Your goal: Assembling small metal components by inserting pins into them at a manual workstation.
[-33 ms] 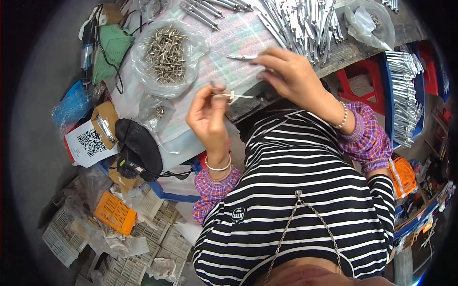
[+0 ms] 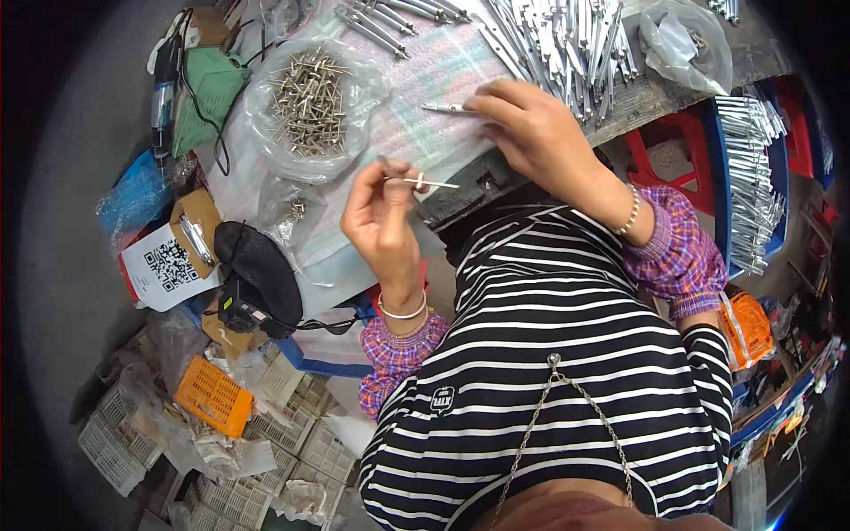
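My left hand [image 2: 382, 212] is closed, thumb and fingertips pinching a thin metal pin [image 2: 438, 184] whose bare end points right, past the table's edge. A small collar-like piece shows near the fingers; its details are too small to make out. My right hand [image 2: 538, 126] is bent over the cloth, its fingers closed on the right end of a flat silvery metal strip [image 2: 441, 107] lying on the cloth or just above it. Beyond my left hand sits a clear plastic bag [image 2: 356, 152] heaped with headed metal pins [image 2: 312, 99].
Many silvery metal strips [image 2: 567, 40] lie piled at the far right, beside another plastic bag [image 2: 686, 44]. A smaller bag [image 2: 288, 212] of metal bits and a black pouch [image 2: 257, 270] lie at left. A blue bin [image 2: 779, 226] of metal parts stands right, near red stools [image 2: 673, 159].
My left hand has shifted slightly left, and the pin in it is tipped a little lower at its free end. My right hand has moved slightly up at the strip.
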The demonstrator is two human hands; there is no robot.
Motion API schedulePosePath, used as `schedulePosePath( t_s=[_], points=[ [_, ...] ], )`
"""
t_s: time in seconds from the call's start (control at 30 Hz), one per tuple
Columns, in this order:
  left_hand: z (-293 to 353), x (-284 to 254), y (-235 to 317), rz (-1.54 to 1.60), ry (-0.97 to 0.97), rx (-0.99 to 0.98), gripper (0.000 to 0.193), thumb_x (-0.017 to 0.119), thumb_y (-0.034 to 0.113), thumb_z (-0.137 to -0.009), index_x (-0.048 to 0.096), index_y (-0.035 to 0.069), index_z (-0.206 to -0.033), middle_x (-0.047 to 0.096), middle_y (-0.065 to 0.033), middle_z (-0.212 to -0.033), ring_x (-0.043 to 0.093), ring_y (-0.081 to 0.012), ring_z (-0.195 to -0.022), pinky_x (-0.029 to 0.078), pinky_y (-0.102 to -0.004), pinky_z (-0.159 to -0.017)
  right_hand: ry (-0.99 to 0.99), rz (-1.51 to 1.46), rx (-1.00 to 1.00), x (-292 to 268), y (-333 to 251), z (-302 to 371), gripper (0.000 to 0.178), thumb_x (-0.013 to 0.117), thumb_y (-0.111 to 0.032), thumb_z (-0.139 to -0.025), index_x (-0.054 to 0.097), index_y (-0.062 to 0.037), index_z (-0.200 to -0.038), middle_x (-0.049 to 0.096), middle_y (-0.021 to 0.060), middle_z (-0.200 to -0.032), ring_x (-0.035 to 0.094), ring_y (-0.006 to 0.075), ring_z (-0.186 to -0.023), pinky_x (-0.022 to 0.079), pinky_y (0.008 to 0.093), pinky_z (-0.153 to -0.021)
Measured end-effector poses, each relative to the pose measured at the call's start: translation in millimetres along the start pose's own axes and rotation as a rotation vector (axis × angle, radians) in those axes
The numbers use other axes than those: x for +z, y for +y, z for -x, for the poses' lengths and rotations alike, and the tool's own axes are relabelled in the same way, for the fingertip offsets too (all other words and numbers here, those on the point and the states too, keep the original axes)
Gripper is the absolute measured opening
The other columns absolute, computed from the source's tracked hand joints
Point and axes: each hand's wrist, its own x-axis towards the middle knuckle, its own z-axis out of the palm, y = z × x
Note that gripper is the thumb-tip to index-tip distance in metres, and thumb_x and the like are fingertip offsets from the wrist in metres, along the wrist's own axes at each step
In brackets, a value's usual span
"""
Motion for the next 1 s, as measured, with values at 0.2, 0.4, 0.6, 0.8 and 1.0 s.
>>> schedulePosePath(
  t_s=[0.2, 0.4, 0.6, 0.8, 1.0],
  points=[
    [4.6, -10.9, 0.1, 0.192, 0.053, -0.121, 0.013, 0.055, 0.004, -0.085, 0.055, -0.003, -0.097, 0.058, -0.0090, -0.082, 0.054, -0.0139, -0.065, 0.042, -0.0243, -0.057, -0.021, 0.273, -0.057, 32.7, 12.1, -15.7, 0.022, 0.060, -0.004, -0.069, 0.059, -0.0068, -0.090, 0.054, 0.0048, -0.081, 0.053, 0.0223, -0.074, 0.046, 0.0308, -0.064],
    [1.8, -18.8, -6.1, 0.205, 0.039, -0.218, 0.016, 0.057, 0.008, -0.084, 0.056, -0.002, -0.097, 0.057, -0.0089, -0.084, 0.052, -0.0139, -0.065, 0.041, -0.0243, -0.056, -0.030, 0.225, -0.068, 32.6, 14.7, -21.9, 0.016, 0.060, -0.006, -0.071, 0.059, -0.0060, -0.087, 0.055, 0.0042, -0.077, 0.055, 0.0224, -0.069, 0.046, 0.0320, -0.059],
    [-7.0, -12.4, -1.9, 0.239, 0.018, -0.269, 0.010, 0.060, 0.003, -0.082, 0.059, -0.002, -0.091, 0.058, -0.0054, -0.084, 0.049, -0.0078, -0.064, 0.037, -0.0191, -0.056, -0.084, -0.568, 0.325, 4.4, -9.7, -31.8, 0.017, 0.059, -0.008, -0.081, 0.059, -0.0002, -0.097, 0.059, 0.0038, -0.072, 0.054, 0.0090, -0.061, 0.043, 0.0212, -0.054],
    [-22.8, 12.1, 4.9, -0.091, -0.097, -0.101, 0.010, 0.063, -0.002, -0.076, 0.063, -0.002, -0.086, 0.059, -0.0024, -0.085, 0.047, -0.0041, -0.064, 0.035, -0.0162, -0.057, -0.224, -1.434, 0.875, -13.3, -20.3, -8.1, 0.023, 0.057, -0.011, -0.085, 0.057, 0.0040, -0.103, 0.058, 0.0045, -0.078, 0.052, 0.0078, -0.061, 0.040, 0.0181, -0.051],
    [-23.2, 27.8, -1.2, -0.031, -0.243, -0.144, 0.015, 0.062, -0.002, -0.077, 0.064, -0.002, -0.092, 0.060, -0.0040, -0.090, 0.052, -0.0045, -0.070, 0.039, -0.0164, -0.059, -0.250, -1.565, 0.975, -7.5, -11.4, 9.6, 0.021, 0.056, -0.013, -0.086, 0.058, 0.0040, -0.100, 0.059, 0.0066, -0.081, 0.052, 0.0081, -0.060, 0.039, 0.0186, -0.050]
  ],
)
